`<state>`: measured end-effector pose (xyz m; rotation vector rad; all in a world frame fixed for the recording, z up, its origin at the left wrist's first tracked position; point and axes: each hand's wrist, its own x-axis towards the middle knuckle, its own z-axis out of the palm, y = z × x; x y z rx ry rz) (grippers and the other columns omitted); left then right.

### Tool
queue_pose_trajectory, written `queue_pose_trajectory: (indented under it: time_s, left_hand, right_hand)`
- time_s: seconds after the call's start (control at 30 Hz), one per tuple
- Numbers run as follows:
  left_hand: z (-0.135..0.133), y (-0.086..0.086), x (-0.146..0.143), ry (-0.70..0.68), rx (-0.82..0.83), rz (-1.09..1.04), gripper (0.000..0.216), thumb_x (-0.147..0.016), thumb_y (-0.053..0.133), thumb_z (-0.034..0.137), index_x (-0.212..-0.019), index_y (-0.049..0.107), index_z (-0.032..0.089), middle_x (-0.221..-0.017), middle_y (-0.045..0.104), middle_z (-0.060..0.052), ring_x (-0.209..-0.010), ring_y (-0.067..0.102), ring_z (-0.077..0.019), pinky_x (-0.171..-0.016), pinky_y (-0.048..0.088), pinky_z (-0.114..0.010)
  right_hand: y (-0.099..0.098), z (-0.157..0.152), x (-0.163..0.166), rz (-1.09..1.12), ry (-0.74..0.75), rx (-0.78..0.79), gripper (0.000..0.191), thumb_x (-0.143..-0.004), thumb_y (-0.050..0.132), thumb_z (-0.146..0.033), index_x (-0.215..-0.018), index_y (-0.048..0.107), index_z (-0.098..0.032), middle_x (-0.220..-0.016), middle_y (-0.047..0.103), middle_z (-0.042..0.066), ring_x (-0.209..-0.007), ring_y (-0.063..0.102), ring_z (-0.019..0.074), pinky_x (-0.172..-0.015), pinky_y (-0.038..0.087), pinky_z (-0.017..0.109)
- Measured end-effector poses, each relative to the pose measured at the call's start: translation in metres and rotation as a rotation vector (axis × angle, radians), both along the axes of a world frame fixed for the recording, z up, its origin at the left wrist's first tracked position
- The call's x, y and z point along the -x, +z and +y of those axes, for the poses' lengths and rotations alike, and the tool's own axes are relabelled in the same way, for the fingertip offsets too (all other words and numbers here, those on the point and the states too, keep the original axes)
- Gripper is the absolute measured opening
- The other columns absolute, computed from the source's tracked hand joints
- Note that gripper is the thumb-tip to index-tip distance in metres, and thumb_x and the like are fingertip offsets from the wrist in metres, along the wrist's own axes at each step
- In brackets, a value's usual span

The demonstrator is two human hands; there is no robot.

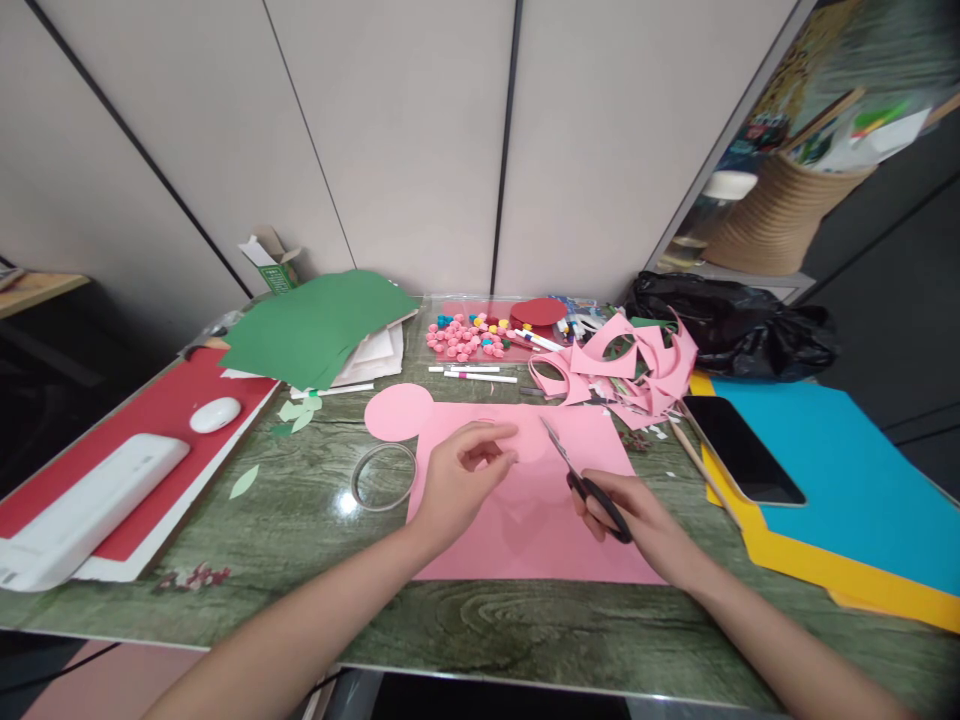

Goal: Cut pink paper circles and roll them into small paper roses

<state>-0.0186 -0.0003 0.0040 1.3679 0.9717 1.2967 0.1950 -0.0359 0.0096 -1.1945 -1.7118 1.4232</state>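
Observation:
My right hand (pixel 611 505) is wrapped round the black handles of a pair of scissors (pixel 583 485), whose blades point up and left with a narrow gap between them. My left hand (pixel 469 475) is curled with thumb and forefinger close together, at a rounded piece of pink paper (pixel 534 440) beside the blades. This piece blends into the pink sheet (pixel 480 545) below, so its outline is faint. A cut pink paper circle (pixel 399 412) lies at the sheet's top left corner. Left of the sheet rests a roll of tape (pixel 384 477).
Pink offcuts (pixel 634 365) heap behind the sheet, beside a tray of small pink pieces (pixel 465 338) and white pens (pixel 480 377). Green paper (pixel 319 325) and red paper (pixel 180 470) lie left. On the right, a phone (pixel 742 450) rests on blue paper (pixel 847 500).

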Motion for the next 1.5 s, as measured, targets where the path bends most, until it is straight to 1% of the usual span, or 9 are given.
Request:
queue_pose_trajectory:
  time_s: [0.13,0.3,0.5,0.73,1.0,1.2,1.37,1.5]
  left_hand:
    - [0.0005,-0.0015,0.0002,-0.003,0.007,0.005,0.022,-0.071,0.066,0.017,-0.093,0.069,0.018,-0.092,0.061,-0.006,-0.067,0.056,-0.0088,-0.064,0.049,-0.023]
    - [0.0004,0.0004,0.0015,0.008,-0.002,0.030,0.022,-0.072,0.065,0.016,-0.093,0.070,0.018,-0.089,0.064,-0.005,-0.070,0.057,-0.0099,-0.066,0.049,-0.023]
    - [-0.0002,0.0029,0.0025,0.036,0.002,0.046,0.014,-0.072,0.064,0.018,-0.084,0.072,0.017,-0.086,0.068,-0.006,-0.078,0.061,-0.0144,-0.070,0.050,-0.025]
    - [-0.0001,0.0042,0.0031,0.055,0.003,0.057,0.019,-0.074,0.062,0.017,-0.090,0.072,0.018,-0.093,0.068,-0.007,-0.082,0.060,-0.0154,-0.071,0.049,-0.026]
    - [0.0003,0.0042,0.0023,0.048,-0.018,0.026,0.026,-0.072,0.065,0.017,-0.097,0.069,0.018,-0.088,0.064,-0.005,-0.072,0.057,-0.0110,-0.067,0.049,-0.024]
    - [0.0003,0.0025,0.0015,0.032,0.001,0.004,0.029,-0.073,0.065,0.018,-0.102,0.066,0.018,-0.098,0.062,-0.006,-0.069,0.057,-0.0095,-0.062,0.050,-0.023]
    - [-0.0005,0.0004,0.0001,0.030,-0.017,0.015,0.028,-0.073,0.064,0.015,-0.101,0.066,0.018,-0.094,0.061,-0.005,-0.068,0.056,-0.0086,-0.064,0.050,-0.023]
    - [-0.0017,-0.0026,-0.0012,-0.004,-0.021,0.015,0.027,-0.073,0.064,0.015,-0.100,0.067,0.018,-0.098,0.059,-0.006,-0.067,0.056,-0.0078,-0.067,0.052,-0.025]
  right_hand:
    - [-0.0012,0.0001,-0.0005,0.007,-0.001,-0.002,0.034,-0.089,0.043,-0.046,-0.075,0.053,-0.016,-0.056,0.047,-0.002,-0.054,0.041,0.0119,-0.051,0.028,0.024]
    - [-0.0019,0.0013,-0.0016,-0.009,-0.006,-0.013,0.032,-0.090,0.044,-0.041,-0.071,0.051,-0.017,-0.056,0.047,-0.003,-0.054,0.041,0.0115,-0.053,0.029,0.025]
    - [-0.0024,0.0026,-0.0020,0.003,-0.002,-0.036,0.034,-0.090,0.043,-0.042,-0.067,0.048,-0.018,-0.053,0.046,-0.003,-0.052,0.041,0.0116,-0.054,0.031,0.025]
    - [0.0008,0.0029,-0.0019,-0.031,-0.012,-0.019,0.029,-0.089,0.045,-0.035,-0.067,0.050,-0.018,-0.052,0.047,-0.003,-0.052,0.043,0.0114,-0.053,0.032,0.025]
    - [0.0003,0.0031,-0.0023,-0.025,0.006,-0.020,0.031,-0.089,0.046,-0.038,-0.066,0.049,-0.017,-0.052,0.046,-0.004,-0.051,0.042,0.0102,-0.051,0.030,0.024]
    - [0.0022,0.0029,-0.0011,-0.016,0.009,-0.001,0.029,-0.090,0.046,-0.036,-0.068,0.050,-0.017,-0.053,0.047,-0.004,-0.052,0.043,0.0103,-0.052,0.031,0.024]
    - [0.0017,0.0001,0.0008,-0.015,0.006,0.024,0.024,-0.090,0.045,-0.029,-0.070,0.051,-0.017,-0.053,0.048,-0.004,-0.053,0.043,0.0104,-0.053,0.031,0.023]
    - [-0.0022,-0.0009,0.0023,-0.015,0.001,0.007,0.022,-0.090,0.044,-0.027,-0.073,0.052,-0.016,-0.056,0.049,-0.003,-0.054,0.044,0.0105,-0.054,0.032,0.023]
